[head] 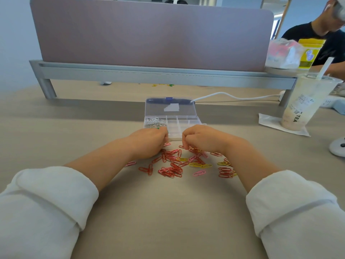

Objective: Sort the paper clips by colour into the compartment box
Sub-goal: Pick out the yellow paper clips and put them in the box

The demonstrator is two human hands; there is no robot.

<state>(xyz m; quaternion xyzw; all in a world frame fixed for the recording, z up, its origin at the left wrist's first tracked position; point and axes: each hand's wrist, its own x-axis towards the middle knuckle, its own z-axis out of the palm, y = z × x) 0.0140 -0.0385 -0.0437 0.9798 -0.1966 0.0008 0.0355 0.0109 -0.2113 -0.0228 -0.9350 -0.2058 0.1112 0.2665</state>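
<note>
A clear compartment box (188,122) lies open on the desk, its lid (170,108) folded back. Its far-left compartments hold white paper clips (153,120) and silver ones (155,124); the others look bare. A loose pile of red, pink and yellow paper clips (175,166) lies in front of the box. My left hand (149,141) rests at the pile's far-left edge against the box front, fingers curled under; what they hold is hidden. My right hand (202,139) hovers over the pile's far side, with its curled fingertips pinching a red clip (186,147).
A pink desk divider (149,34) on a grey rail stands behind the box. A white cable (233,97) runs right from the box. A milk tea cup (302,103) sits on a napkin at right, near a white device (337,147). Another person (321,34) sits at back right.
</note>
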